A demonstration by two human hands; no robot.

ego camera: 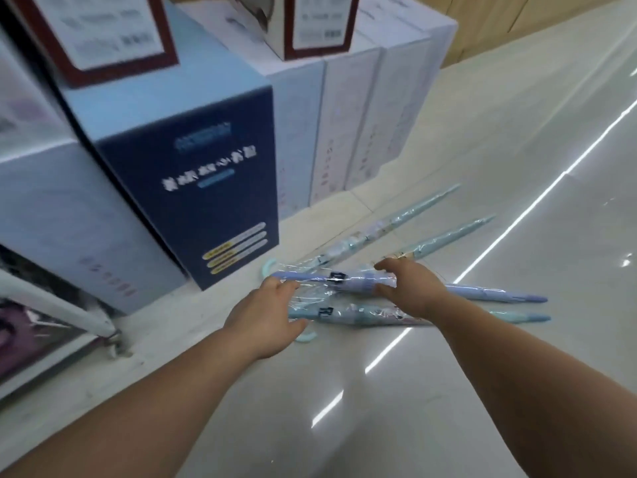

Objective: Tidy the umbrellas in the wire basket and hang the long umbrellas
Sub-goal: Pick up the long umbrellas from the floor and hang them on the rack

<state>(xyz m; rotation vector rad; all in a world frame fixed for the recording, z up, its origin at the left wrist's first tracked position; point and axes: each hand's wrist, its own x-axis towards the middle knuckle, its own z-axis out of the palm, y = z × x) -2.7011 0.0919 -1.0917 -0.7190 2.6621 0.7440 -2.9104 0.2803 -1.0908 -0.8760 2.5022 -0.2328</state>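
Fingers (387, 265) of the right hand (412, 288) curled round the purple umbrella (348, 280); left hand (269, 315), spread open, touched its 9 o'clock end. It seemed light, stiff, sleeve slippery: grip mid-shaft.

Single head-worn wide-angle view, forward and down onto left hand (265, 315), right hand (410, 288), floor (448, 391).

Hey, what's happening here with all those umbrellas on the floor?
A person is reaching down to four long, plastic-wrapped umbrellas lying on the shop floor beside stacked boxes. The right hand has fingers and thumb curled round the lavender umbrella, while the left hand reaches open toward its handle end. The light-blue umbrella lies just nearer. The near teal umbrella and far teal umbrella lie beyond, untouched. None has been hung yet.
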